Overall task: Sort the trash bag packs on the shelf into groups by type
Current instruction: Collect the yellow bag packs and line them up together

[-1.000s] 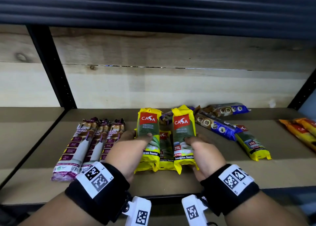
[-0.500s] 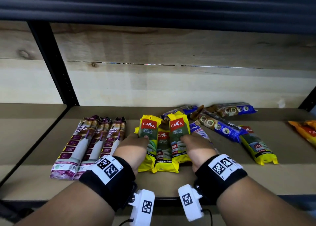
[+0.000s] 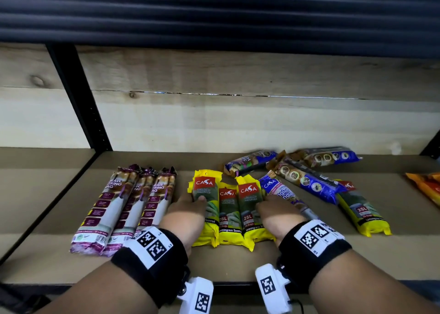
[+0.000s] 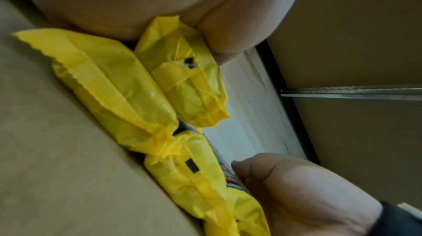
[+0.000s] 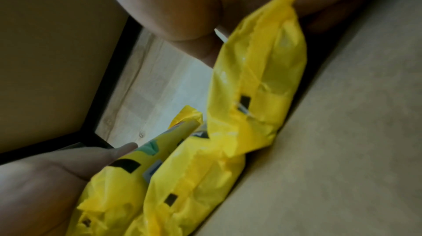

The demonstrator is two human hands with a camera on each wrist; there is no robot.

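Note:
Three yellow CASA packs lie side by side mid-shelf. My left hand (image 3: 188,209) grips the left yellow pack (image 3: 207,187), thumb on its face. My right hand (image 3: 273,211) grips the right yellow pack (image 3: 248,194), and its fingers reach over a blue CASA pack (image 3: 283,192). The middle yellow pack (image 3: 228,209) lies between them. In the left wrist view the gripped pack (image 4: 182,77) runs under my palm. The right wrist view shows the right pack (image 5: 258,86) the same way. A fourth yellow pack (image 3: 362,211) lies apart, further right.
Three purple drawstring packs (image 3: 126,204) lie in a row at the left. Blue packs (image 3: 307,180) lie jumbled at the back right. Orange packs (image 3: 426,187) sit at the far right edge. A black post (image 3: 78,99) stands at the left; bare shelf board (image 3: 226,266) runs along the front.
Both hands have carried the two outer yellow packs deeper onto the shelf and set them level beside the middle one. The blue CASA pack now shows by the right hand.

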